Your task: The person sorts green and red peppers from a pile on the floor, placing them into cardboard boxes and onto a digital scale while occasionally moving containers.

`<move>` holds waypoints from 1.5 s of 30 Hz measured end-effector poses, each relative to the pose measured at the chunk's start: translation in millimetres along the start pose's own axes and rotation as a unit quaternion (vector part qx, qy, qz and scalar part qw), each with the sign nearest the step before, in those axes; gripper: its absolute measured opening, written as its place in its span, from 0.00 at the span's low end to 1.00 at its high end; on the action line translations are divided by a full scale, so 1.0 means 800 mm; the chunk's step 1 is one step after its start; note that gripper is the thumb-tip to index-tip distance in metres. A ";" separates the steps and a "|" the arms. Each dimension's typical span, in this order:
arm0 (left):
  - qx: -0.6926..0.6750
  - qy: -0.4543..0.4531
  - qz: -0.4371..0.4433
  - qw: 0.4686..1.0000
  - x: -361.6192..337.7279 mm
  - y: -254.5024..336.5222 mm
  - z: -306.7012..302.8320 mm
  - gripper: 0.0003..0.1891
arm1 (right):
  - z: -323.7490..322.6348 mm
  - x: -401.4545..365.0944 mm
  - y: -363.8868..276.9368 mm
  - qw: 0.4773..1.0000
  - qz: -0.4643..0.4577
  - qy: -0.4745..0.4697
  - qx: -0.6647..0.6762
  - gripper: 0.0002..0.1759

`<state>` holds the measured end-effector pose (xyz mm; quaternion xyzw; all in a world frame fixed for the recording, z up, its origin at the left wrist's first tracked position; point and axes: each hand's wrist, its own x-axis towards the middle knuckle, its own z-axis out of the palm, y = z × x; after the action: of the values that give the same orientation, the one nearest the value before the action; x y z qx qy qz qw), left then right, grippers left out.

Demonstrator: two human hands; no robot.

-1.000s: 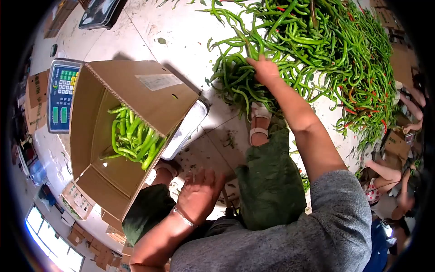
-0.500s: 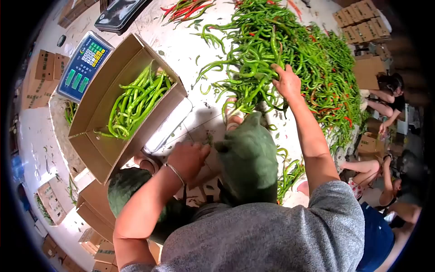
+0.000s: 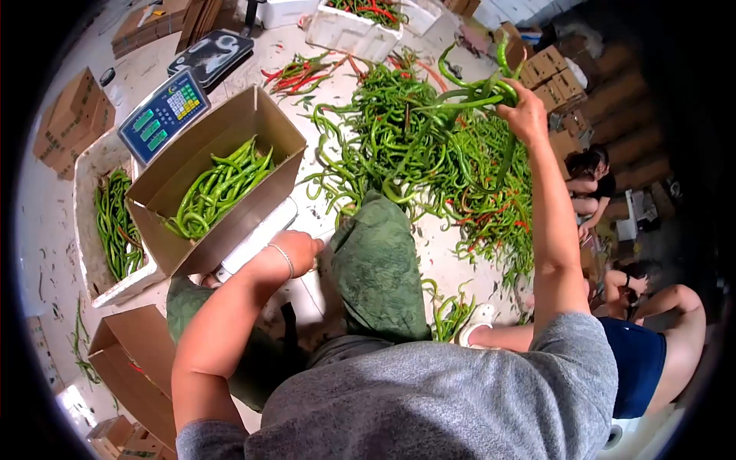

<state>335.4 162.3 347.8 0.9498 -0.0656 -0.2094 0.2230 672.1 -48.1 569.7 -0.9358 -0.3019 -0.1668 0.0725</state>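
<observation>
My right hand (image 3: 526, 112) is raised above the far right part of the pile of green peppers (image 3: 399, 115), closed round a bunch of long green peppers (image 3: 479, 93). Near my knees, my left hand (image 3: 295, 251) is low beside the near edge of the cardboard box; its fingers are mostly hidden behind the hand. That open box (image 3: 268, 123) stands tilted on a scale and holds green peppers (image 3: 222, 188). The scale's display (image 3: 163, 115) is just behind the box.
A foam box of peppers (image 3: 84, 222) stands at left, an empty carton (image 3: 130, 353) below it. Red peppers (image 3: 295, 77) and another foam box (image 3: 345, 37) lie farther back. Other people (image 3: 644, 345) sit at right, near stacked cartons (image 3: 548, 69).
My right hand has moved up and away from the pile, lifting a bunch of peppers. My left hand has shifted slightly left relative to my knees. The view has turned, showing more at the back.
</observation>
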 end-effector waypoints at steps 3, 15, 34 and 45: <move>0.029 -0.032 -0.031 0.999 -0.006 0.003 -0.005 0.17 | -0.064 0.020 -0.052 0.999 -0.021 0.022 0.035 0.30; 0.035 -0.014 -0.040 0.999 -0.047 0.006 -0.013 0.16 | -0.152 0.065 -0.289 0.943 -0.266 0.095 0.177 0.29; -0.002 -0.062 -0.080 0.995 -0.052 0.009 -0.018 0.23 | 0.153 -0.062 -0.455 0.724 -0.685 -0.078 0.029 0.39; 0.035 -0.037 -0.043 0.998 -0.054 0.016 -0.016 0.18 | 0.177 -0.033 -0.452 0.795 -0.512 -0.166 0.281 0.09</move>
<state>301.2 165.7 380.2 0.9507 -0.0398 -0.2514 0.1775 477.1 262.7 440.7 -0.5966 -0.7778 0.0704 0.1846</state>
